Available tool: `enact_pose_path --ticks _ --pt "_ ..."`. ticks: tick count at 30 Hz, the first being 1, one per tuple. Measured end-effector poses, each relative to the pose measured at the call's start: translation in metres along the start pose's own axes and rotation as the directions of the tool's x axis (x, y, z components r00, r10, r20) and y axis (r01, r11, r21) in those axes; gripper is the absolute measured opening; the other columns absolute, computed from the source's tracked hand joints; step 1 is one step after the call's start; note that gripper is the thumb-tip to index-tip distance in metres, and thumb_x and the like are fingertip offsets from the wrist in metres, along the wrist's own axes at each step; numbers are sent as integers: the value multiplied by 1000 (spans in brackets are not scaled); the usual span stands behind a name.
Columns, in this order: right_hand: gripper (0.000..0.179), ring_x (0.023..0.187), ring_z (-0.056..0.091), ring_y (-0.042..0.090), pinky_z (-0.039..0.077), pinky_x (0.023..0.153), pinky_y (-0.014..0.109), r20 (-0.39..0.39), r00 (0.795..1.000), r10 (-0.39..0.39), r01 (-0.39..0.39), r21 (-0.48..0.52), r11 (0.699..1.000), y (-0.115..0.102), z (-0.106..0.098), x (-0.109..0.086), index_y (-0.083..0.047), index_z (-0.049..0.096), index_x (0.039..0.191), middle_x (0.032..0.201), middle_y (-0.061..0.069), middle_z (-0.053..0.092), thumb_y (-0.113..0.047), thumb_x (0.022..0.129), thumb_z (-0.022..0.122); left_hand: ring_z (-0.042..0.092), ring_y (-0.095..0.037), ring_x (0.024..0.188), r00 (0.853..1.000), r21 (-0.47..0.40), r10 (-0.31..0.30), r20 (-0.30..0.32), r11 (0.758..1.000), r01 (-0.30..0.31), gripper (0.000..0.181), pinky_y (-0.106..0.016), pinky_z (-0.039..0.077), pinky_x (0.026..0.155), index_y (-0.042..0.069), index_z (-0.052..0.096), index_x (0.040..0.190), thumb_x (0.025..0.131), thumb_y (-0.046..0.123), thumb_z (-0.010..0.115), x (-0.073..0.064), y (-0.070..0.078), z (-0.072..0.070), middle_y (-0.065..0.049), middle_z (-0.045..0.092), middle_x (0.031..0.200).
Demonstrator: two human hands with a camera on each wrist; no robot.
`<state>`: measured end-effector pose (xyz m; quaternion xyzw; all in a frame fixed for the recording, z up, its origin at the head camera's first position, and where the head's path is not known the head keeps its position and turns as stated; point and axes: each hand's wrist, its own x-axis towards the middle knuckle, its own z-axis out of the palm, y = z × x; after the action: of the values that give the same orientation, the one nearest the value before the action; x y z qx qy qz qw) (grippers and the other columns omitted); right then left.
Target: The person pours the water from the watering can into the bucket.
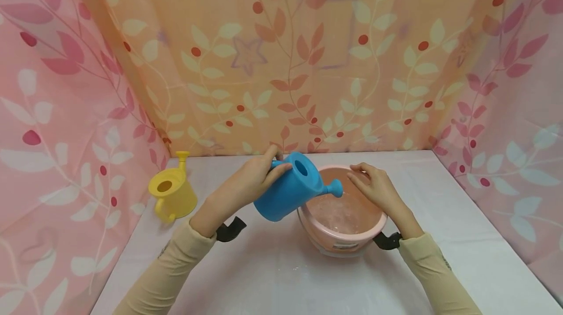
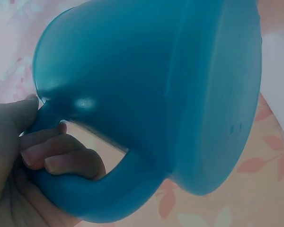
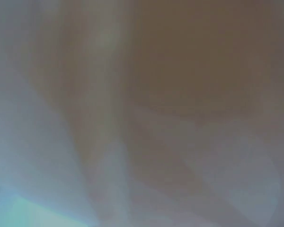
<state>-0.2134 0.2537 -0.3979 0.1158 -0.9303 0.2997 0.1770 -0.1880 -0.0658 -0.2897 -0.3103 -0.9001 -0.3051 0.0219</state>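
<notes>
My left hand (image 1: 259, 176) grips a blue watering can (image 1: 288, 193) by its handle. In the left wrist view, fingers curl round the can's handle (image 2: 109, 196). The can tilts to the right, so its spout head (image 1: 336, 188) is over a pink basin (image 1: 310, 217). Rippled water (image 1: 343, 212) with glints lies inside the basin. My right hand (image 1: 376, 188) holds the basin's far right rim, thumb on the inner side and fingers along the edge. The right wrist view is too blurred and close to show details.
A yellow watering can (image 1: 176, 195) stands at the left of the white table (image 1: 246, 276). Small water drops (image 1: 290, 269) lie on the tabletop in front of the basin. Patterned cloth (image 1: 281, 71) encloses the back and both sides.
</notes>
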Motion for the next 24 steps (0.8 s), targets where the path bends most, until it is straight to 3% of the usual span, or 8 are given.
enact_pose_path --ticks 9,24 --pt "36 101 54 28 42 83 46 -3 1000 6 -6 22 1000 0 -1 0 -9 58 105 107 9 61 -37 82 58 58 -23 92 1000 0 -2 8 1000 2 48 -45 47 75 21 36 121 84 50 43 0 2 0 -7 58 108" --pt "36 100 54 28 42 82 46 -8 1000 0 0 28 1000 0 -1 -1 -9 58 105 106 9 61 -36 82 58 61 -25 91 1000 49 5 9 999 -6 47 -46 47 74 23 41 122 83 49 45 6 5 0 -8 59 107"
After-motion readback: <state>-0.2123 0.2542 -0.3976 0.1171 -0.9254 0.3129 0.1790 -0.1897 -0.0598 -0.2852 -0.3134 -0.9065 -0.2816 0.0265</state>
